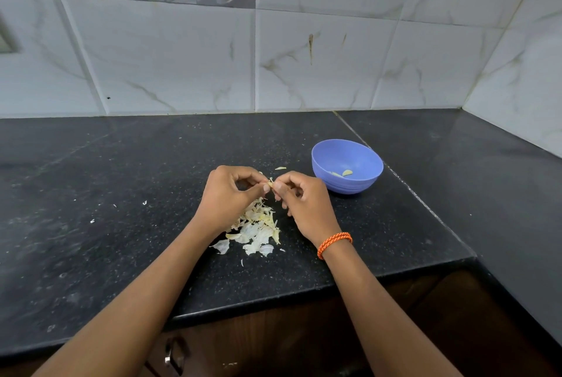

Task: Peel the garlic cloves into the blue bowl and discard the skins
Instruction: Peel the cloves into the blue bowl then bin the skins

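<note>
Both hands, left hand (231, 191) and right hand (299, 194), are pinching one garlic clove (270, 184) above the skin pile (257, 229) on the bench (121, 194); best keeping skin pulls short, dropping the clove into the blue bowl (347, 166) nearby.

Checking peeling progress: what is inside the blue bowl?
Two pale peeled garlic cloves lie at the bottom of the blue bowl. Its near wall hides part of the floor, so more could be there.

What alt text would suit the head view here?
Two hands, left hand and right hand, pinch a garlic clove between them above a pile of skins on a black counter. A blue bowl holding peeled pieces sits to the right.
</note>
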Tool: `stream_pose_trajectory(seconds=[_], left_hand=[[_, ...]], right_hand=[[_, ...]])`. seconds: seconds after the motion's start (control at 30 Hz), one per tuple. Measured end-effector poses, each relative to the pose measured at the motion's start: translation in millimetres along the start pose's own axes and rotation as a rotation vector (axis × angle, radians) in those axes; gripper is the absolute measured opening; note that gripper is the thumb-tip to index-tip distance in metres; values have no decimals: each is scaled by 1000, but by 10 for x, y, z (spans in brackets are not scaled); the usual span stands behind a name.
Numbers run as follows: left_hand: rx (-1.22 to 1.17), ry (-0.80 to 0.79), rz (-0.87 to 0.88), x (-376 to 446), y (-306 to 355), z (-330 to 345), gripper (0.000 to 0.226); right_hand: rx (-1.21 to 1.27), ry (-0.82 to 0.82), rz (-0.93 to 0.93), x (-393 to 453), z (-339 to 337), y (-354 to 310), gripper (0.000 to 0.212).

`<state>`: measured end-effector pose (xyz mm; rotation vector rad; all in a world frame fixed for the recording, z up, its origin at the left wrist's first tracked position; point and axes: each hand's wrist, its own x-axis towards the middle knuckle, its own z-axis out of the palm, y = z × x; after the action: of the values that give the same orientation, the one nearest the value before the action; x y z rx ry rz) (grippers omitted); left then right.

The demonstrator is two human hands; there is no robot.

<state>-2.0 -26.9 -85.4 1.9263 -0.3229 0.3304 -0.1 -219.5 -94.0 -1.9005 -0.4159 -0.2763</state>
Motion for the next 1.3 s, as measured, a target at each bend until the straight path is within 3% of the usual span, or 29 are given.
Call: stream_pose_trajectory(seconds=[0.1, 0.3, 0.6, 1.2, 1.3], left_hand=[[4, 6, 28, 4, 4, 3, 10], [43, 13, 50, 18, -16, 28, 11], [37, -5, 47, 7, -8, 51, 10], [173, 39, 37, 6, -13, 42, 4], [248, 45, 36, 3, -24, 39, 13]], right_hand=[[-33, 87, -59, 2, -4, -40, 4], [-19, 113, -126, -25, 13, -72, 18], [228, 53, -21, -17, -27, -111, 40], [443, 82, 82, -12, -61, -127, 19], [427, 84, 97, -7, -37, -95, 21]])
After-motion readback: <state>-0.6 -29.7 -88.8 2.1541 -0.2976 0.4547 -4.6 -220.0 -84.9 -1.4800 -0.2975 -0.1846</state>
